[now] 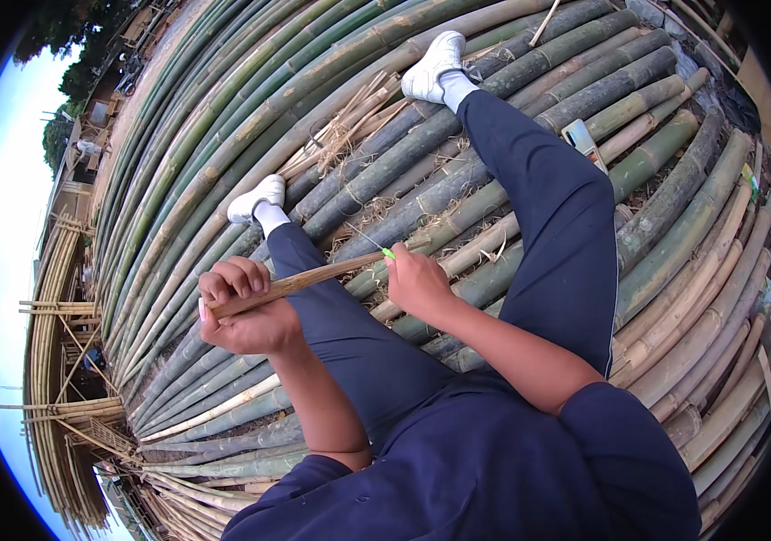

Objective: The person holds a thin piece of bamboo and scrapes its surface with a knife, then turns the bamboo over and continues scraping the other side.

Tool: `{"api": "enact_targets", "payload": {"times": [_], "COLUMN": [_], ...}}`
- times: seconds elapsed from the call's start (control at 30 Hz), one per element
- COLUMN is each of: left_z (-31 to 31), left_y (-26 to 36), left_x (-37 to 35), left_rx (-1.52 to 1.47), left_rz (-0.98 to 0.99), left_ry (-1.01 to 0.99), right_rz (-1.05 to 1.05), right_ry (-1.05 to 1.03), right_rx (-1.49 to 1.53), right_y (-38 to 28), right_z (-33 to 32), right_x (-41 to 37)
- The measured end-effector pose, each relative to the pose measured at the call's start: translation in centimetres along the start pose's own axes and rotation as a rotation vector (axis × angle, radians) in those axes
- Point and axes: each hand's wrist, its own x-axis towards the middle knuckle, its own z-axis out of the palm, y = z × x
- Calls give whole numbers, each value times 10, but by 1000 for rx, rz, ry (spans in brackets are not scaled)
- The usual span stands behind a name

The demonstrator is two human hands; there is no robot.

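Long green and grey bamboo poles (223,162) are filling the ground under both legs. The stack is ending at the left edge, with open sky beyond. Left hand (243,311) is clenching one end of a thin brown bamboo strip (313,279), which is crossing above the left thigh. Right hand (417,287) is fisting at the strip's far end, a small green tip (388,253) showing there — I cannot tell exactly what it is gripping.
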Motion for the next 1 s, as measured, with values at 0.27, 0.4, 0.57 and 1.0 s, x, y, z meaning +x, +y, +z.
{"api": "enact_targets", "payload": {"times": [0.27,0.4,0.57,1.0], "left_z": [-19,-15,-12,1], "left_y": [-1,-9,-14,-15], "left_x": [-4,5,0,-4], "left_rx": [70,25,84,78], "left_rz": [-71,-12,86,18], "left_ry": [-186,13,94,84], "right_rz": [-131,-29,-111,147], "right_ry": [195,118,32,8], "right_rx": [29,-78,-10,-52], "right_y": [21,73,-9,41], "right_z": [61,69,32,48], "right_x": [-4,19,-9,20]}}
